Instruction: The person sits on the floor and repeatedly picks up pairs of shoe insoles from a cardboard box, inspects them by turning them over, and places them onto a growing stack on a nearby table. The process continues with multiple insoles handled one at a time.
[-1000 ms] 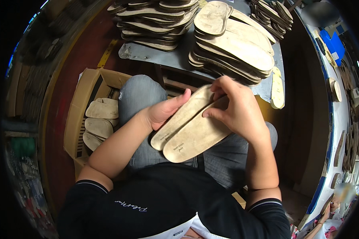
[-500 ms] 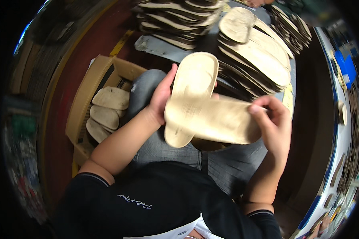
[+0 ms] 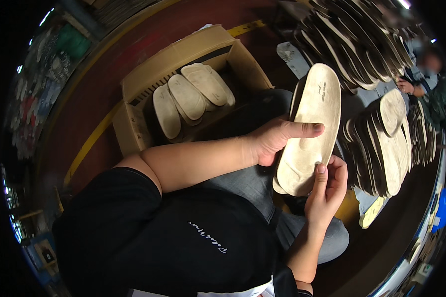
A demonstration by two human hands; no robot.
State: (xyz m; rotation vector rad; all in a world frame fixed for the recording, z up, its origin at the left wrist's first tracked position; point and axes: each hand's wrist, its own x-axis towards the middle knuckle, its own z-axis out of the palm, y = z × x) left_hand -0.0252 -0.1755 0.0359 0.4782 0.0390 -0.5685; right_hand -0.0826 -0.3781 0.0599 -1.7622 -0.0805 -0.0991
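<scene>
Two beige shoe insoles lie stacked on each other in front of me, tilted slightly to the right. On the upper insole [image 3: 318, 106] small dark print shows near its top end. The lower insole [image 3: 278, 186] peeks out along the left edge and at the bottom. My left hand [image 3: 277, 137] grips the pair from the left side, thumb across the top face and fingers hidden beneath. At the lower right edge, my right hand [image 3: 327, 190] pinches the insoles between the thumb on top and fingers curled behind.
An open cardboard box [image 3: 129, 121] on the left holds several insoles [image 3: 187, 97]. Tall insole stacks [image 3: 349, 42] and a lower insole stack [image 3: 381, 148] stand on a grey bench [image 3: 293, 60] to the right. Beyond it, another person's hand [image 3: 406, 86] shows.
The two insoles lay crossed and apart; now they are aligned one on the other. My view has turned left toward the box, and the right hand has shifted to their lower end.
</scene>
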